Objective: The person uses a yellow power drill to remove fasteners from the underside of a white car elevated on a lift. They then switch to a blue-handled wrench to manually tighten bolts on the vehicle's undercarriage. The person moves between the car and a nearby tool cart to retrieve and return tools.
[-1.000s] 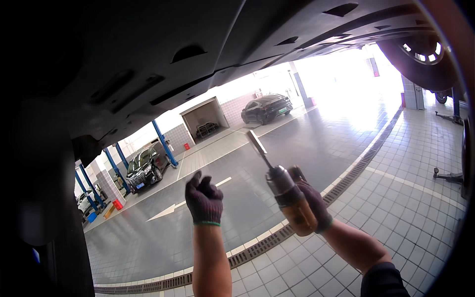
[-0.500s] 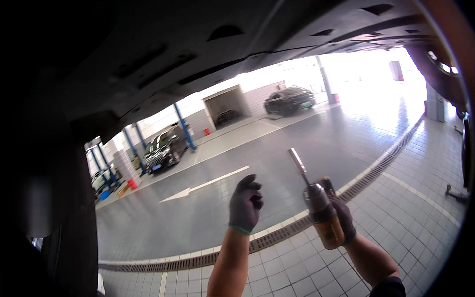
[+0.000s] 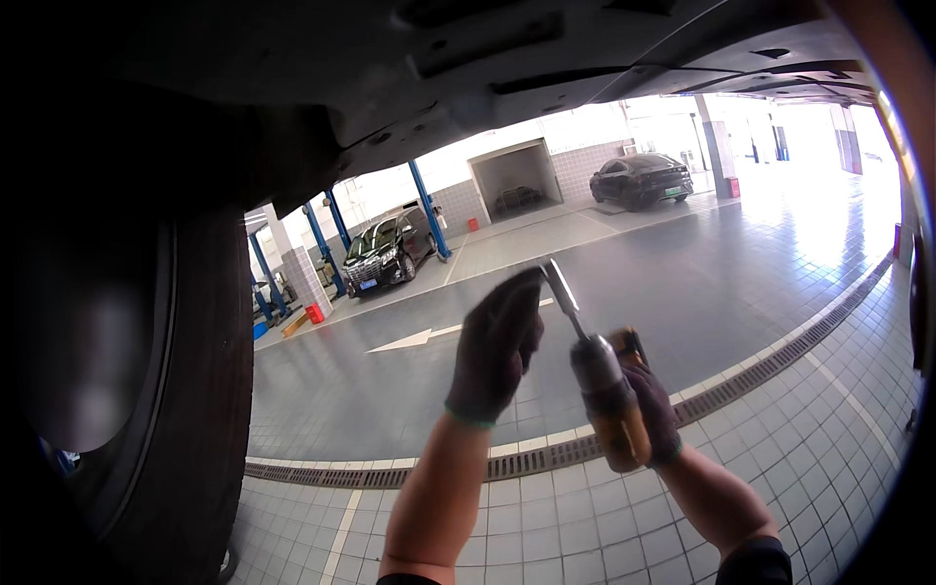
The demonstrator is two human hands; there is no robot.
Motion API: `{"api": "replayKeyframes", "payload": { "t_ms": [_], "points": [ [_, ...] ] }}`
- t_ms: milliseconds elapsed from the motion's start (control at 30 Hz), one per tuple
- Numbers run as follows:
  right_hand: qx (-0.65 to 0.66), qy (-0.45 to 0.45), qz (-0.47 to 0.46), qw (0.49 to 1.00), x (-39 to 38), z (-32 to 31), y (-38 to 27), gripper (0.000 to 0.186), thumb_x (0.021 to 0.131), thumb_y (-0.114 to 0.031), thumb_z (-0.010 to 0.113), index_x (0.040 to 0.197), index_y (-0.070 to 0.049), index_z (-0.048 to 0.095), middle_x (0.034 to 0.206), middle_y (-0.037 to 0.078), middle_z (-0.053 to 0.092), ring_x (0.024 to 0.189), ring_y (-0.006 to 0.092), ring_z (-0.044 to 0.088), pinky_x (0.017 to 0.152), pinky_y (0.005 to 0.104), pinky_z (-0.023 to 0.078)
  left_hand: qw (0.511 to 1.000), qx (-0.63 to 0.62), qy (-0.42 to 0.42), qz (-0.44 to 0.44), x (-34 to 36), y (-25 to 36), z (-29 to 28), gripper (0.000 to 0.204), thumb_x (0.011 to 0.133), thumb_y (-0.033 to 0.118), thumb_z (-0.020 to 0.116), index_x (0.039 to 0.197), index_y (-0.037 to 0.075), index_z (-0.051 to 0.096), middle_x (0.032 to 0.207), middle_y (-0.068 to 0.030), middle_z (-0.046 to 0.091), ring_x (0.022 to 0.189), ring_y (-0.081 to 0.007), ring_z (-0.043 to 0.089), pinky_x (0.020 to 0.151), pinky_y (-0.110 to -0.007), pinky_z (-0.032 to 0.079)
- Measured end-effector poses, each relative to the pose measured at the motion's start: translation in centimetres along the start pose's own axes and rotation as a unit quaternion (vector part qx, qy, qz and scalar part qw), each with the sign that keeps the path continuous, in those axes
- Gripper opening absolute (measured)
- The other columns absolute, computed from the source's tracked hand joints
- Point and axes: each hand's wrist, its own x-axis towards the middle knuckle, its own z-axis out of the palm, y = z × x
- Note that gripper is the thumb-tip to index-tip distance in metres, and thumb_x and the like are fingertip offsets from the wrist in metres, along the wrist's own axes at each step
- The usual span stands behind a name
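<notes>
My right hand [image 3: 657, 409], in a dark glove, grips a yellow and black cordless power driver [image 3: 616, 421]. A long silver socket [image 3: 561, 289] on a thin shaft points up and away from its nose. My left hand [image 3: 492, 346], in a dark glove with a green cuff edge, is raised beside the socket. Its fingers are bent and drawn together, with the fingertips at the socket's upper end. Whether they touch it, and what they may hold, I cannot make out. Both hands are below a vehicle's dark underside [image 3: 546, 83].
A tyre [image 3: 200, 390] stands close on my left. A slotted drain grate [image 3: 546, 458] crosses the tiled floor [image 3: 556, 526]. Farther off are a black van [image 3: 385, 253] beside blue lift posts [image 3: 429, 210], a dark car [image 3: 641, 180] and a pillar [image 3: 719, 146].
My left hand has risen and moved right to the socket's tip. The driver has shifted slightly left and up. The view has turned left, showing more of the tyre.
</notes>
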Motion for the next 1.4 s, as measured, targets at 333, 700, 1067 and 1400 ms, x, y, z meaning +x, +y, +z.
{"api": "replayKeyframes", "payload": {
  "t_ms": [333,700,1067,1400],
  "points": [
    [-0.114,0.079,-0.07,0.988,13.2,8.3,3.0,0.051,0.073,-0.032,0.081,0.117,-0.012,0.064,0.101,0.01,0.068,0.097,0.0322,0.065,0.086,0.0447,0.05,0.949,0.3,0.097,0.032,7.1,6.9,-3.4,0.037,0.097,0.042,0.062,0.094,0.007,0.072,0.067,0.0018,0.052,0.057,-0.009,0.047,0.052,-0.026,0.038],
    [-0.106,0.117,-0.16,0.974,22.5,10.8,6.7,0.055,0.07,-0.036,0.086,0.113,-0.012,0.064,0.091,0.009,0.07,0.085,0.03,0.069,0.078,0.0422,0.054,0.92,0.344,0.157,0.107,14.6,7.6,-6.1,0.033,0.089,0.038,0.072,0.092,0.005,0.074,0.071,0.0014,0.057,0.061,-0.0095,0.049,0.057,-0.027,0.04],
    [0.344,-0.037,-0.104,0.932,21.9,17.5,9.6,0.054,0.092,-0.008,0.068,0.14,-0.008,0.043,0.131,0.01,0.055,0.112,0.0214,0.061,0.098,0.0332,0.052,0.869,0.417,0.246,0.103,15.5,7.2,-3.5,0.038,0.088,0.042,0.072,0.095,0.005,0.074,0.071,-0.0002,0.058,0.067,-0.0113,0.052,0.066,-0.03,0.044],
    [0.08,0.069,-0.162,0.981,22.3,17.8,6.7,0.043,0.094,-0.015,0.065,0.133,-0.004,0.052,0.121,0.015,0.06,0.107,0.0316,0.062,0.092,0.0417,0.05,0.845,0.47,0.203,0.153,16.5,7.4,-4.8,0.043,0.089,0.042,0.067,0.094,0.0,0.073,0.071,-0.0047,0.062,0.066,-0.0153,0.056,0.068,-0.034,0.045]
  ]
}}
